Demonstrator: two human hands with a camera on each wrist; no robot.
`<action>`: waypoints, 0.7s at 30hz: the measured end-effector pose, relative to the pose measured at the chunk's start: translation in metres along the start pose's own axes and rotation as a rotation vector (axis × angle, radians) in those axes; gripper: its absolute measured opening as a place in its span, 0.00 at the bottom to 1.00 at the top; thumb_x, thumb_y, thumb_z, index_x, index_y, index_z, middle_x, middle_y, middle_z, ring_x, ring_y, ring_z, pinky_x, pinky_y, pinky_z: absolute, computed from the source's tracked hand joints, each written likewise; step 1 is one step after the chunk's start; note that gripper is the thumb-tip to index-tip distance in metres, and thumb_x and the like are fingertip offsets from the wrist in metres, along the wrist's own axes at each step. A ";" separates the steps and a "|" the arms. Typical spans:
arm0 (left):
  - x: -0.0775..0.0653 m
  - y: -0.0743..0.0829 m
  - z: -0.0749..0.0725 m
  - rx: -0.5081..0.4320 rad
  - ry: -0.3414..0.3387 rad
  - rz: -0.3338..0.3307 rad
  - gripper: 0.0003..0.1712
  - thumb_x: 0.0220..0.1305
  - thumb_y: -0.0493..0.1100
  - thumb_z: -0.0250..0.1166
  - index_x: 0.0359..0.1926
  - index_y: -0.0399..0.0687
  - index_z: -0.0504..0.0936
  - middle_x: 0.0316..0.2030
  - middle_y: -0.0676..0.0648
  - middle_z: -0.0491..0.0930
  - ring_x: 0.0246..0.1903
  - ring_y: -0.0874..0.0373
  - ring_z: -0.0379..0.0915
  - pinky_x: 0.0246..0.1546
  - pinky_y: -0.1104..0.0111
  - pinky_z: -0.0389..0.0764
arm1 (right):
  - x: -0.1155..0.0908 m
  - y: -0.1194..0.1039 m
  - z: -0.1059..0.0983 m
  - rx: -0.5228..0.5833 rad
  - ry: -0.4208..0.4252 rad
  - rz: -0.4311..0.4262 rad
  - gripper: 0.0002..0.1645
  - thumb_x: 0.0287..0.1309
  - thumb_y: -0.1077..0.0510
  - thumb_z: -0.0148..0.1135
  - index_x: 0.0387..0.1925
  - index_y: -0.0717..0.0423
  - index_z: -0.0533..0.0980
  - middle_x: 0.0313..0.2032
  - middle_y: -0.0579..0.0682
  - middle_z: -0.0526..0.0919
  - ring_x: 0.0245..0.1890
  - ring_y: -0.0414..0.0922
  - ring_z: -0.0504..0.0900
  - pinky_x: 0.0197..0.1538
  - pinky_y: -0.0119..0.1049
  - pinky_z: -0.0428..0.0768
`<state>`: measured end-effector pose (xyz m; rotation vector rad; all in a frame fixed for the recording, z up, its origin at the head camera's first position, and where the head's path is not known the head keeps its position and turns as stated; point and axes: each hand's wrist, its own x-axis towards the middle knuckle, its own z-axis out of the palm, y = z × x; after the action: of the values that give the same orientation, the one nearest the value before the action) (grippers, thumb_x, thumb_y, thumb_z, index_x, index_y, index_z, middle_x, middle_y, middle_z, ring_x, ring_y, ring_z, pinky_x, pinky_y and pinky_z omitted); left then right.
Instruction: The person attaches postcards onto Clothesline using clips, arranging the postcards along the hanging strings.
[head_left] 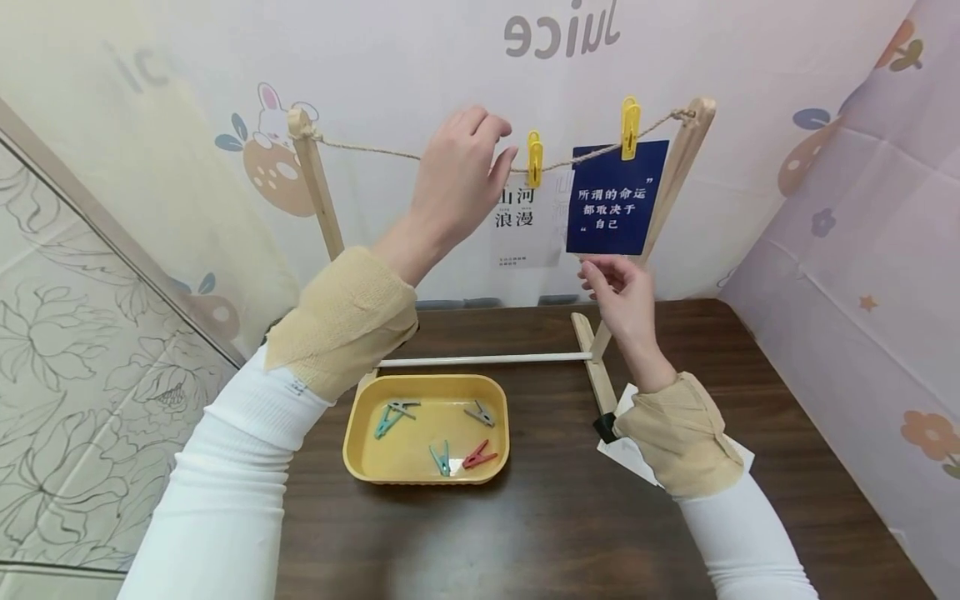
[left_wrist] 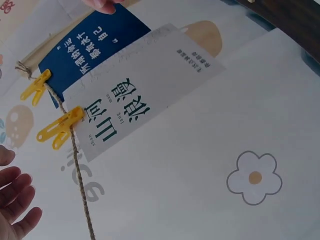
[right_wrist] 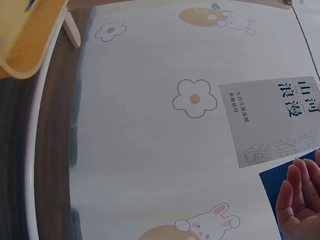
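Note:
A white card [left_wrist: 135, 95] with dark characters hangs from the rope [left_wrist: 82, 185] by a yellow clothespin [head_left: 535, 158]. To its right a navy blue card [head_left: 617, 200] hangs under a second yellow clothespin [head_left: 630, 129]. My left hand [head_left: 461, 171] is raised beside the rope, left of the white card's clothespin; its fingers are loosely bent and empty in the left wrist view, apart from the clothespin. Just below the blue card's bottom edge in the head view is my right hand [head_left: 626, 304]. Its relaxed fingers [right_wrist: 295, 187] overlap that card in the right wrist view, gripping nothing.
The rope spans two wooden posts [head_left: 318, 192] joined low down by a white bar [head_left: 487, 359]. A yellow tray [head_left: 352, 437] holding several coloured clothespins stands on the dark table [head_left: 555, 525]. White paper [head_left: 630, 457] lies under my right forearm. Printed fabric hangs behind.

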<state>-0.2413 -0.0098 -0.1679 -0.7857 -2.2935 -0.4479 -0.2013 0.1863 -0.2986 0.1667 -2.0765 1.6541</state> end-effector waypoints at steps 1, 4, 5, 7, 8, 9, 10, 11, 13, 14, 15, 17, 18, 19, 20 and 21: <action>-0.003 -0.001 0.000 -0.009 0.003 0.001 0.12 0.61 0.39 0.53 0.41 0.36 0.76 0.39 0.43 0.75 0.41 0.53 0.69 0.42 0.70 0.68 | -0.001 0.005 0.000 0.009 -0.001 0.002 0.12 0.56 0.67 0.53 0.37 0.77 0.73 0.24 0.44 0.77 0.22 0.35 0.75 0.27 0.21 0.72; -0.015 -0.004 0.003 -0.026 0.015 0.003 0.12 0.61 0.39 0.54 0.41 0.35 0.77 0.38 0.43 0.76 0.40 0.52 0.69 0.41 0.68 0.69 | -0.005 0.019 0.001 0.040 -0.002 0.016 0.12 0.56 0.65 0.55 0.37 0.75 0.74 0.24 0.48 0.78 0.21 0.35 0.74 0.28 0.23 0.74; -0.019 -0.006 0.004 -0.028 0.016 0.000 0.12 0.61 0.39 0.54 0.41 0.35 0.77 0.38 0.43 0.76 0.40 0.52 0.69 0.40 0.68 0.70 | -0.006 0.024 0.002 0.037 -0.002 0.016 0.12 0.56 0.65 0.55 0.36 0.75 0.74 0.24 0.50 0.79 0.21 0.34 0.74 0.28 0.24 0.74; -0.027 -0.008 0.006 -0.030 0.025 0.006 0.12 0.60 0.39 0.55 0.40 0.35 0.77 0.37 0.42 0.76 0.39 0.52 0.70 0.40 0.67 0.70 | -0.011 0.030 0.005 0.036 -0.004 0.012 0.12 0.56 0.65 0.55 0.36 0.74 0.74 0.25 0.54 0.79 0.20 0.34 0.74 0.27 0.24 0.74; -0.031 -0.010 0.007 -0.032 0.032 0.013 0.11 0.60 0.38 0.55 0.40 0.35 0.77 0.37 0.42 0.76 0.38 0.51 0.70 0.39 0.67 0.70 | -0.014 0.029 0.006 0.033 -0.003 0.013 0.11 0.56 0.65 0.56 0.35 0.74 0.74 0.25 0.57 0.79 0.20 0.34 0.74 0.27 0.24 0.74; -0.036 -0.011 0.008 -0.034 0.036 0.020 0.11 0.60 0.38 0.55 0.40 0.34 0.77 0.36 0.42 0.76 0.38 0.51 0.70 0.39 0.66 0.70 | -0.018 0.027 0.007 0.021 -0.008 0.010 0.11 0.55 0.66 0.56 0.35 0.74 0.75 0.25 0.58 0.78 0.20 0.34 0.74 0.26 0.23 0.74; -0.040 -0.012 0.009 -0.037 0.032 0.020 0.11 0.59 0.38 0.55 0.40 0.34 0.77 0.36 0.42 0.76 0.37 0.51 0.70 0.38 0.66 0.70 | -0.022 0.025 0.009 0.009 -0.015 0.006 0.10 0.55 0.67 0.55 0.35 0.75 0.74 0.25 0.60 0.78 0.19 0.34 0.74 0.25 0.23 0.73; -0.045 -0.014 0.010 -0.041 0.035 0.024 0.11 0.59 0.38 0.56 0.39 0.34 0.77 0.36 0.42 0.76 0.37 0.51 0.70 0.38 0.66 0.71 | -0.025 0.023 0.011 0.001 -0.022 0.000 0.10 0.55 0.68 0.55 0.34 0.76 0.74 0.25 0.62 0.78 0.19 0.33 0.73 0.24 0.22 0.72; -0.053 -0.017 0.013 -0.050 0.043 0.027 0.10 0.58 0.37 0.57 0.38 0.34 0.77 0.35 0.42 0.75 0.37 0.50 0.70 0.38 0.65 0.71 | -0.033 0.019 0.013 -0.005 -0.040 -0.002 0.09 0.54 0.70 0.54 0.34 0.77 0.74 0.25 0.66 0.77 0.18 0.32 0.73 0.23 0.22 0.71; -0.058 -0.019 0.014 -0.054 0.043 0.022 0.10 0.58 0.37 0.57 0.38 0.34 0.77 0.35 0.42 0.75 0.37 0.50 0.70 0.38 0.65 0.71 | -0.036 0.017 0.015 -0.013 -0.044 -0.004 0.09 0.54 0.70 0.55 0.33 0.77 0.74 0.25 0.68 0.77 0.18 0.32 0.72 0.23 0.21 0.71; -0.061 -0.020 0.015 -0.058 0.045 0.017 0.10 0.58 0.37 0.58 0.38 0.34 0.77 0.34 0.41 0.75 0.37 0.50 0.70 0.38 0.65 0.71 | -0.039 0.018 0.015 -0.019 -0.050 -0.010 0.09 0.54 0.70 0.54 0.33 0.77 0.74 0.25 0.69 0.77 0.19 0.31 0.72 0.23 0.21 0.71; -0.068 -0.024 0.018 -0.064 0.052 0.010 0.10 0.58 0.37 0.58 0.37 0.33 0.77 0.34 0.41 0.75 0.37 0.49 0.70 0.38 0.64 0.72 | -0.043 0.021 0.017 -0.023 -0.057 -0.015 0.08 0.54 0.70 0.54 0.33 0.76 0.74 0.26 0.70 0.76 0.19 0.31 0.72 0.23 0.21 0.72; -0.071 -0.025 0.020 -0.066 0.053 0.007 0.10 0.57 0.37 0.59 0.37 0.33 0.77 0.34 0.41 0.75 0.37 0.49 0.70 0.38 0.64 0.72 | -0.045 0.023 0.018 -0.027 -0.060 -0.015 0.08 0.54 0.70 0.54 0.33 0.76 0.74 0.27 0.70 0.77 0.19 0.33 0.73 0.24 0.21 0.72; -0.075 -0.027 0.021 -0.068 0.053 0.004 0.10 0.57 0.37 0.59 0.37 0.33 0.77 0.34 0.41 0.75 0.37 0.49 0.70 0.39 0.63 0.72 | -0.046 0.024 0.018 -0.033 -0.060 -0.015 0.08 0.54 0.70 0.55 0.33 0.75 0.75 0.26 0.69 0.77 0.20 0.35 0.74 0.24 0.22 0.72; -0.078 -0.028 0.022 -0.072 0.052 0.001 0.10 0.57 0.37 0.59 0.37 0.33 0.77 0.35 0.41 0.75 0.37 0.49 0.70 0.39 0.63 0.72 | -0.048 0.026 0.018 -0.035 -0.059 -0.010 0.08 0.54 0.69 0.55 0.34 0.75 0.75 0.27 0.68 0.77 0.20 0.36 0.74 0.24 0.21 0.72; -0.081 -0.029 0.023 -0.075 0.052 -0.004 0.09 0.57 0.37 0.59 0.37 0.33 0.77 0.34 0.41 0.75 0.37 0.49 0.71 0.39 0.63 0.72 | -0.049 0.027 0.018 -0.037 -0.060 -0.005 0.08 0.54 0.69 0.55 0.34 0.75 0.75 0.27 0.68 0.77 0.20 0.38 0.75 0.24 0.21 0.72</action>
<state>-0.2223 -0.0538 -0.2435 -0.7968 -2.2419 -0.5524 -0.1735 0.1665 -0.3467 0.2114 -2.1477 1.6249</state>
